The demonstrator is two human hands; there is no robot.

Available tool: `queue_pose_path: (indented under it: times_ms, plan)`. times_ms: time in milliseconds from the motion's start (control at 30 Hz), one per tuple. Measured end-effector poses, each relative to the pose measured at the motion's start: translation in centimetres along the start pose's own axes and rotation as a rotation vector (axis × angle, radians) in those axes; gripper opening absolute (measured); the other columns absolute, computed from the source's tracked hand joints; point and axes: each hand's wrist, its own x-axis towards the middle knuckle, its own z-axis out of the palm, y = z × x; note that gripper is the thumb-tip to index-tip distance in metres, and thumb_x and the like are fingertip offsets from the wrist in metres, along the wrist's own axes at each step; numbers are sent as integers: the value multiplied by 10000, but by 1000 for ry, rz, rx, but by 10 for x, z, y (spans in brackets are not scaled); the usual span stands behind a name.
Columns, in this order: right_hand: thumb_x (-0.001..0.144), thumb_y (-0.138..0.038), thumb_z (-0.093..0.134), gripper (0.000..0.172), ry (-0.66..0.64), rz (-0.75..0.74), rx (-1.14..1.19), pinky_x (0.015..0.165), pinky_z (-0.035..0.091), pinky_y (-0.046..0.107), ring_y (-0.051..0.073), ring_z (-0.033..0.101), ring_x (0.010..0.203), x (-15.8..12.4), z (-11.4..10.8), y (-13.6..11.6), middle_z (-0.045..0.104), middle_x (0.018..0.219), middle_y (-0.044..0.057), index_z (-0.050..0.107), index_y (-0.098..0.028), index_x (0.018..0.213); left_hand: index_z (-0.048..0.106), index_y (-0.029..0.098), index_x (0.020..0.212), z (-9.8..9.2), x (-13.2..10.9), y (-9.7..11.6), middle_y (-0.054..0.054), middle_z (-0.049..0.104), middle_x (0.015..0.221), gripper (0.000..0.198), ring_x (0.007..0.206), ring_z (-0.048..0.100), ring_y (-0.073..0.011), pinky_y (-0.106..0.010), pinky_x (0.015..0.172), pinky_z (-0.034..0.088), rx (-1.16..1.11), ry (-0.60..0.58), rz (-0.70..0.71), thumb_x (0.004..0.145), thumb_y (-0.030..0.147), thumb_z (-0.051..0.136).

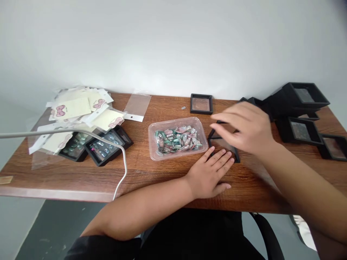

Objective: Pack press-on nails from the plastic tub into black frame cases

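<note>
My left hand [210, 173] lies flat on the table, its fingertips resting on the near part of a black display frame [237, 156] with a clear film window. The frame seems to lie unfolded, and part of it is hidden under my hands. Above it hovers my right hand [244, 124], a little blurred, with a gap between thumb and fingers and nothing visible in it. Just left of the frame stands a clear plastic tub [152, 144] holding many press-on nails [176, 139] in green, pink and clear.
Black frames [303, 95] are stacked at the right. Another black frame [201, 104] lies behind the tub, beside a small clear piece [183, 108]. Bow-printed cards [73, 108] pile up at the left over nail-filled frames [104, 148]. A white cable [125, 162] crosses the left side.
</note>
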Motion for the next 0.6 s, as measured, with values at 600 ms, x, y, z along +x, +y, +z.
queue_pose_path:
  times_ms: [600]
  plan:
    - [930,-148,595,227,-632,-233,74,802,302,374,253,395,1014,98,84,-54,559,957,82,739,-186,759,466,79,1456,5,-2,-2,-142,462,1535,650,1474,327,-298,-484,1252,149,-87,15,13,1016,551,395]
